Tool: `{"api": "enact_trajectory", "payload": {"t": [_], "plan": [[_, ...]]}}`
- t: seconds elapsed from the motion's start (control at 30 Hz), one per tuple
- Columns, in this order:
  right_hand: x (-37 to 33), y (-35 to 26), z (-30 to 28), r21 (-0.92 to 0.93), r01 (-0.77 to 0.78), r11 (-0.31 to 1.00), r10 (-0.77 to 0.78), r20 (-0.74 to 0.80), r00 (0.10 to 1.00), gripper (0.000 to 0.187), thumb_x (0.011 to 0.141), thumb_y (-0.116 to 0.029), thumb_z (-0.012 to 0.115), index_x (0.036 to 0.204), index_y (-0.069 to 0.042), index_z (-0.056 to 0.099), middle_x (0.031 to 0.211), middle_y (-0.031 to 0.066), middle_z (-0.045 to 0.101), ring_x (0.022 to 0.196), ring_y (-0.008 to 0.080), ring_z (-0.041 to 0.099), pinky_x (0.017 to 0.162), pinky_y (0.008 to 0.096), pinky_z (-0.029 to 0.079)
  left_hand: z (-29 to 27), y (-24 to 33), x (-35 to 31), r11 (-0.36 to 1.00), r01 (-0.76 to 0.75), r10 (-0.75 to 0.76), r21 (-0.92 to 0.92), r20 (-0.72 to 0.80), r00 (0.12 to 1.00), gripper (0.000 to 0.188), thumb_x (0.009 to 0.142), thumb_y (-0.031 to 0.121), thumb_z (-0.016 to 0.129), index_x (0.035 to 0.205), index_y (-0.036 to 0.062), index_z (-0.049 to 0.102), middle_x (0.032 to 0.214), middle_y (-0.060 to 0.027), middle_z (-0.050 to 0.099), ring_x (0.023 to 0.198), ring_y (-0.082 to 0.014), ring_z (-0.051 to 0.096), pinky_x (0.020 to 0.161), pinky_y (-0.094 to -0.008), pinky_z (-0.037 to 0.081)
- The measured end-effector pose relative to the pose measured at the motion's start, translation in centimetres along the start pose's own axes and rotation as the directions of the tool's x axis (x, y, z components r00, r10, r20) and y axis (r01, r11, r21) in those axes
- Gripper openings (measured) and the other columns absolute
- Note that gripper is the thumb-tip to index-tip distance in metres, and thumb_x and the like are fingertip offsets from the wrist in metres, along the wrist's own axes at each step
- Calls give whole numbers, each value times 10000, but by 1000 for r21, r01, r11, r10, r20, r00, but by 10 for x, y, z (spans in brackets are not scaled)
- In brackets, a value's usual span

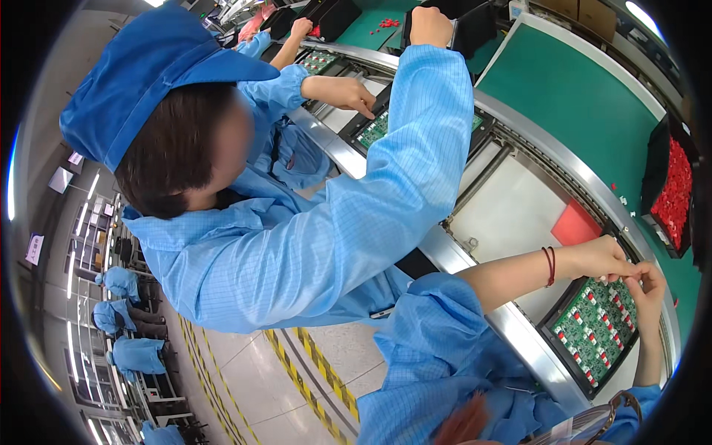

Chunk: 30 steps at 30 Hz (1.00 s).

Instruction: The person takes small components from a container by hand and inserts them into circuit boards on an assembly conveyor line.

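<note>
Head cam: my left hand point(601, 257) and right hand point(647, 291) meet in a narrow grip over the circuit board's point(595, 328) far edge; can't tell what's pinched. Black frame point(569, 361) underneath probably keeps it flat. Green counter point(564, 89) beyond, co-worker's sleeve point(415, 156) well left, so decent elbow room.

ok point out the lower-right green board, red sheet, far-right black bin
Green board point(595, 326), head view, middle of face
Red sheet point(576, 225), head view, its middle
Black bin point(657, 165), head view, left wall
</note>
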State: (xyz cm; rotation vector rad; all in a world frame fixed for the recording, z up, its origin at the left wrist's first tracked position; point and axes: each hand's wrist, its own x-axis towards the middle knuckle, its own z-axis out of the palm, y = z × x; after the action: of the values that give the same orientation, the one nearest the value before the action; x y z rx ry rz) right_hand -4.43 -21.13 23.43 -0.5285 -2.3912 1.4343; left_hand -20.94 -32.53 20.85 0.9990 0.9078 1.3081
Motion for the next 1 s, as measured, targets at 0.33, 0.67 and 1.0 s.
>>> {"api": "enact_trajectory", "payload": {"t": [0.33,0.67,1.0], "plan": [[-3,28,-31,20,-32,999,32,0,1000,132,741,-94,630,819,-21,553,746,15,484,703,92,464,660,222,366,5,-18,41,998,49,-49,37,3,999,380,790,357,621,600,34,559,545,-5,501,479,-54,431,422,-190,325],[6,166,-106,-136,295,946,-250,276,928,113,698,-84,687,791,-48,635,654,30,554,555,103,495,516,234,408,14,-89,104,995,54,-3,89,-490,872,242,839,37,490,1060,-60,482,1076,-147,513,1083,-201,476,937,-269,388],[-182,371,-321,-450,79,889,59,285,957,96,696,-117,690,751,-70,627,544,9,460,489,132,473,440,264,386,177,-253,350,973,231,-230,-22,-232,945,296,864,191,522,1040,-46,512,987,-127,565,875,-155,581,789,-232,459]]}}
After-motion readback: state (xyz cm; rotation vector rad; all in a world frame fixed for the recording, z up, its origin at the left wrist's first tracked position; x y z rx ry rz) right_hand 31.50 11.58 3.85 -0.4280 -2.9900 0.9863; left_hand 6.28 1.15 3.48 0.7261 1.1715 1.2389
